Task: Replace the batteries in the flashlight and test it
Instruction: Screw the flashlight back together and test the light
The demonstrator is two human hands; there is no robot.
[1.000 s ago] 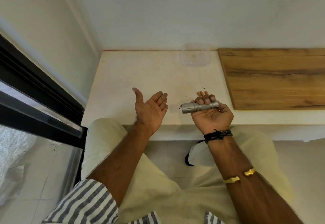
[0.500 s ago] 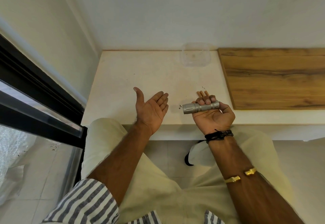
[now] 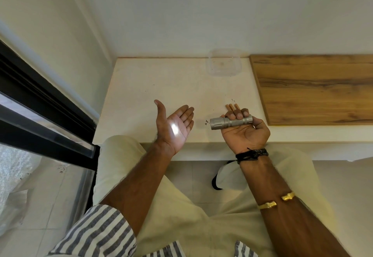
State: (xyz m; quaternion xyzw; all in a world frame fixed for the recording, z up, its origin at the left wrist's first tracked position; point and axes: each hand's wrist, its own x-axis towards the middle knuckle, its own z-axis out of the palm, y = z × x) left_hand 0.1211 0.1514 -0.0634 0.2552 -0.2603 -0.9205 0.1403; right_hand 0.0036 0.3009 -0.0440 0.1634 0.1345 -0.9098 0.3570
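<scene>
We see a small silver flashlight (image 3: 231,122) lying crosswise in the right hand (image 3: 245,133), above the near edge of a pale stone counter (image 3: 141,95). The hand is palm up, and its fingers (image 3: 236,114) curl over the knurled barrel from the far side, with the thumb at the tail end, so the hand is closed around the flashlight. The wider head sticks out to the left, pointing at the left hand (image 3: 174,127).

The left hand is held apart from the flashlight with a gap of bare counter between them. Its palm faces the flashlight head, its fingers are straight and together, its thumb is raised, and it holds nothing. A bright patch of light (image 3: 174,130) sits in the middle of that palm.

Just beyond the right fingertips, three copper-coloured batteries (image 3: 232,107) lie side by side on the counter, their near ends hidden behind the fingers.

Farther back, against the white wall, stands a clear plastic container (image 3: 223,62). To its right, a wooden board (image 3: 314,89) covers the right part of the counter.

The right wrist wears black cords (image 3: 252,154), and a gold bangle (image 3: 276,201) sits farther up the forearm. A blue-and-white striped sleeve (image 3: 96,234) is rolled up on the left arm, above pale trousers (image 3: 181,216). A black window frame (image 3: 40,103) runs along the left side.
</scene>
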